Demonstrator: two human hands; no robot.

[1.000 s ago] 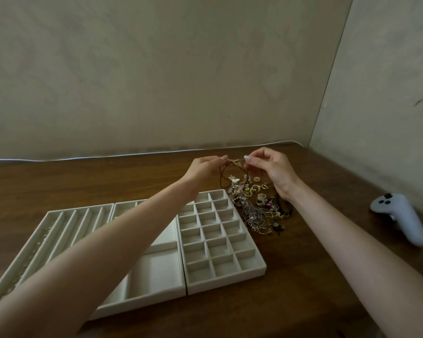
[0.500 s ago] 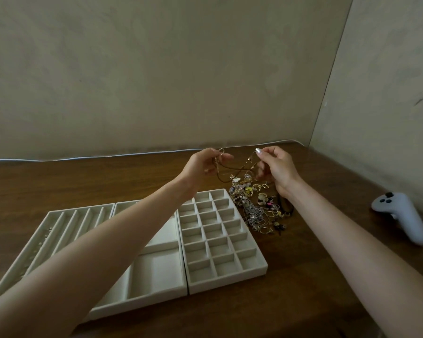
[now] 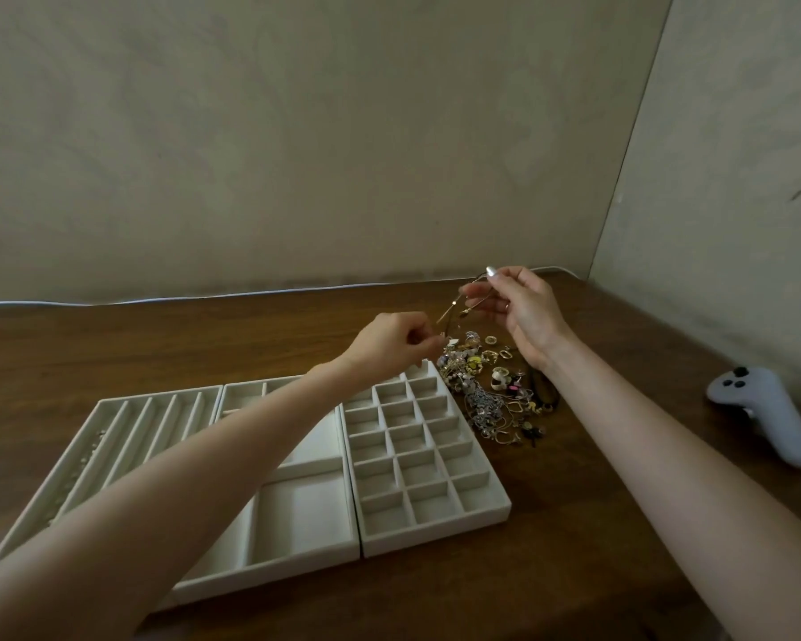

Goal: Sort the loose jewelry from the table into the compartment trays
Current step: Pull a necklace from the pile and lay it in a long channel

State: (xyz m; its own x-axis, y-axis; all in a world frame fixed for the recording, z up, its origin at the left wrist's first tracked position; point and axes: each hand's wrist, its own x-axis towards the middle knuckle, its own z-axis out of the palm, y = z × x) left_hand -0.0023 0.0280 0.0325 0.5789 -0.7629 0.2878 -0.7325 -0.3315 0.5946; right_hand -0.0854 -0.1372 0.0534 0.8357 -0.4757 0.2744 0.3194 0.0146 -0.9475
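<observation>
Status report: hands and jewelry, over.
Left hand and right hand both pinch a thin chain, held above the pile. Grid tray just left of pile. Nothing blocking; controller lies apart, right.

Two arms in frame, both bare from hand to frame edge. Left forearm fills the lower left, broad near the lens and narrowing to the wrist near centre. Right forearm runs from the lower right corner toward centre right. Left hand: back and knuckles show, nails hidden. Right hand: long slim fingers; one nail long, rounded, with pale glossy polish. Small glint on one right finger, too small to identify.
</observation>
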